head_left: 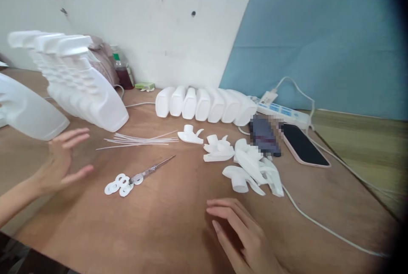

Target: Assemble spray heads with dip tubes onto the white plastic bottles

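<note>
My left hand (65,159) is raised at the left, fingers apart and holding nothing, near the base of a white plastic bottle (35,108). Over the lower right of the table, my right hand (242,231) holds nothing, with its fingers loosely curved and thumb apart. Beyond it lie several white plastic trigger-shaped shells (240,178). Between the hands are a screwdriver (149,172) with a clear handle and several white ring washers (119,184). Thin white tubes (140,140) lie in a loose bundle behind the screwdriver.
Several white bottles (102,95) stand in a row at the left; more bottles (191,104) lie along the back. A dark bottle (123,72) stands by the wall. At the right are a phone (306,144), a power strip (283,112) and a trailing white cable (325,227).
</note>
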The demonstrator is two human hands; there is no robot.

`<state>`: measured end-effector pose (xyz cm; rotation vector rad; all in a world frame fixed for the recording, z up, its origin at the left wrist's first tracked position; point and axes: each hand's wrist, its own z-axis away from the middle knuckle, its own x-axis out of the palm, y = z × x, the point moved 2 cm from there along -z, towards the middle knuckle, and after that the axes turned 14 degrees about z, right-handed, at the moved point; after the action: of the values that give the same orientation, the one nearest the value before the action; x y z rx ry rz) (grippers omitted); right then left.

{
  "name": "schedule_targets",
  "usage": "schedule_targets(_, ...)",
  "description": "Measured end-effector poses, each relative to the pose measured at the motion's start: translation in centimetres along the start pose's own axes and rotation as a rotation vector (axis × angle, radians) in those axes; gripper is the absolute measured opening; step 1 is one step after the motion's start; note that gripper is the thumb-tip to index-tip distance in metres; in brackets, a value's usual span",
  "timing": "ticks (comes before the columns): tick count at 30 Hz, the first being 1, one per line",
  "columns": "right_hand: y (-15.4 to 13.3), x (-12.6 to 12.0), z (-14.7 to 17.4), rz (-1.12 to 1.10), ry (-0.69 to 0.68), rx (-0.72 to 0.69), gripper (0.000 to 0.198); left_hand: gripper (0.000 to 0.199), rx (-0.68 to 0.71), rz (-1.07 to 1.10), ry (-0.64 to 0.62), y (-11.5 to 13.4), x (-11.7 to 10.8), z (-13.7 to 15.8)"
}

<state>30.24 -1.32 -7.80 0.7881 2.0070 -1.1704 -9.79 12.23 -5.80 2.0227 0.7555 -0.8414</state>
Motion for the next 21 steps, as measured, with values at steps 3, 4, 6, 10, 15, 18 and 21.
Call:
schedule_targets(3,1.2,-0.2,-0.1,0.420,0.212,-0.104,0.032,0.059,0.266,0.008,-0.348,3.3,2.8,2.3)
schedule_targets(4,1.7,-0.3,-0.2,0.526,0.247,-0.089,0.035,0.061,0.275,0.001,-0.421,4.0,3.4,2.8)
schedule_targets(6,2.7,-0.3,-0.4,0.653,0.247,-0.029,0.036,0.064,0.260,-0.017,-0.530,4.5,4.0,3.2)
schedule_targets(10,3.5,0.2,-0.9,0.661,0.168,-0.003,0.037,0.072,0.239,-0.053,-0.640,4.1,4.1,2.9)
schedule_targets(15,2.1,1.0,-0.6,0.534,0.154,-0.161,0.039,0.057,0.230,0.007,-0.583,3.8,4.2,2.8)
schedule_targets(18,0.8,1.2,-0.7,0.515,0.175,-0.279,0.032,0.046,0.262,0.091,-0.508,3.7,4.2,2.9)
schedule_targets(21,-0.3,1.4,-1.5,0.520,0.213,-0.331,0.023,0.036,0.267,0.167,-0.415,3.7,4.2,2.8)
